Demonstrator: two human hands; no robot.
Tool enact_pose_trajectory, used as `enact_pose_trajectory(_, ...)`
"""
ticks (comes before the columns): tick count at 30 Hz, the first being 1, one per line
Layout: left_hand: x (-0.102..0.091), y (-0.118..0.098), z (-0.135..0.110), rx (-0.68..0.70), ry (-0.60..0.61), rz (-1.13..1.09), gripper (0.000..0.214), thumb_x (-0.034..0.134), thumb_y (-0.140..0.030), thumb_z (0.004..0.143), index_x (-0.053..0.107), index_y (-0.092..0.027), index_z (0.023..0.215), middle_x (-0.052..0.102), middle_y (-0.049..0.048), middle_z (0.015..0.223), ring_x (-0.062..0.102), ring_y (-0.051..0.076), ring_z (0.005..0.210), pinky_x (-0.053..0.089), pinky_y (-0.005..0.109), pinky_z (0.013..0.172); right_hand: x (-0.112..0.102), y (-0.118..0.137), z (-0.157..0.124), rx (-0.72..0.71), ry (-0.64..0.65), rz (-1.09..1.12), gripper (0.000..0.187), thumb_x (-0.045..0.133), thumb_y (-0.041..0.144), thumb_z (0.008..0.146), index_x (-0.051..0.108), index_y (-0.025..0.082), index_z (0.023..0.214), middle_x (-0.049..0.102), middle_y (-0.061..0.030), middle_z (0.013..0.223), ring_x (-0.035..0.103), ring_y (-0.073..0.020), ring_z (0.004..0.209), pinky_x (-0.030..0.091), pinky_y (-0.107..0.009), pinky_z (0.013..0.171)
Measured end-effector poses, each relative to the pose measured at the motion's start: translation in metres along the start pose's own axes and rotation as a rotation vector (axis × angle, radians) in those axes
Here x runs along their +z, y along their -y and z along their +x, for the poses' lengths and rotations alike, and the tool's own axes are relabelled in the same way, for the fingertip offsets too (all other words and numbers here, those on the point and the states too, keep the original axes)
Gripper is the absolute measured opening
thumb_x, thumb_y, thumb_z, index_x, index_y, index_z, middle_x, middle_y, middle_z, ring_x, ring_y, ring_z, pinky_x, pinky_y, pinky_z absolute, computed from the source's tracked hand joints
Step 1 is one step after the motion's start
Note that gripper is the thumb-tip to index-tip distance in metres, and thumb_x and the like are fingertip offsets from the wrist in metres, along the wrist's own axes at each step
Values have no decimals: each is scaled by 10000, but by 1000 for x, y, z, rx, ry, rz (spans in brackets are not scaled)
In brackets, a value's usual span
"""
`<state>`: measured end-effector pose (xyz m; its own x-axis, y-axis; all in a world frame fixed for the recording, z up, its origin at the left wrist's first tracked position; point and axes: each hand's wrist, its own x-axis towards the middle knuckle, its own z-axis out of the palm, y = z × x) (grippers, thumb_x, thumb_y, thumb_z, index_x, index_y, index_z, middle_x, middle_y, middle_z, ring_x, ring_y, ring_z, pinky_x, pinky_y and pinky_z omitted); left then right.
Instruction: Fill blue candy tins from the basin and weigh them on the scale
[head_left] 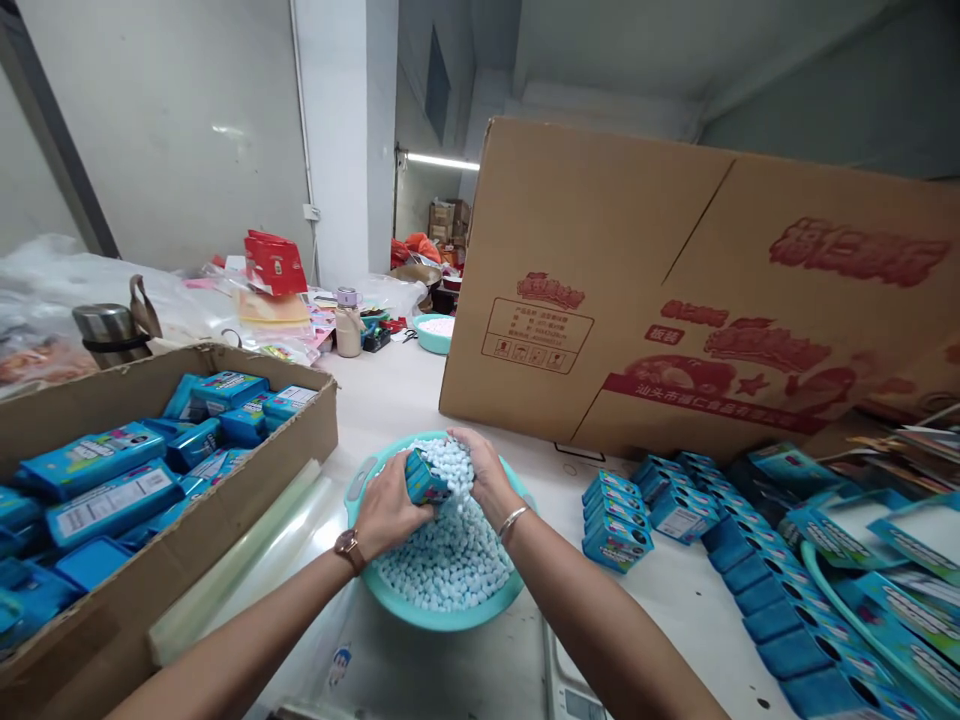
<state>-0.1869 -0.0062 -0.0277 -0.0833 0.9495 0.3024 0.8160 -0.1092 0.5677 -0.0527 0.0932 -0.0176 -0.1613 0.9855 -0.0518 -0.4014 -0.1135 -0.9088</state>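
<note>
A turquoise basin (442, 620) full of small pale blue pellets, like candies (446, 570), stands on the table in front of me. My left hand (388, 515) is closed around a small blue printed box (424, 482), tilted over the basin with its opening toward the right. Cupped beside that opening, my right hand (489, 475) holds a scoop of the pellets, and some spill between hand and box. The right fingertips are partly hidden by the pellets. How full the box is I cannot tell.
At left, an open carton (300, 425) holds many blue boxes, beside a clear plastic roll (240, 560). Upright blue boxes (619, 520) stand in rows at right, near a scale (577, 690). A large cardboard box (637, 250) blocks the back. Flasks and packaging lie far left.
</note>
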Motion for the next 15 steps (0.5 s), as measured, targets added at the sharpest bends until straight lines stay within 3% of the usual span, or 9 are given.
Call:
enact_pose_trajectory(5,1,6,1,12,-8,-37,713,663,-306,629,381,-166,1269,546,133,1231,520,322,1169,403,423,975,7,-2,-5,-20,11,-12,192,690,300,599,660,155,720,689,-30,710,635,-175,703,490,-285,705)
enact_pose_trajectory(15,-4,7,8,56,5,-123,687,652,-266,617,393,-177,1248,545,114,1202,526,302,1148,416,409,973,15,0,-6,-80,-7,-91,157,646,322,640,635,170,677,659,-14,666,602,-167,647,482,-283,657)
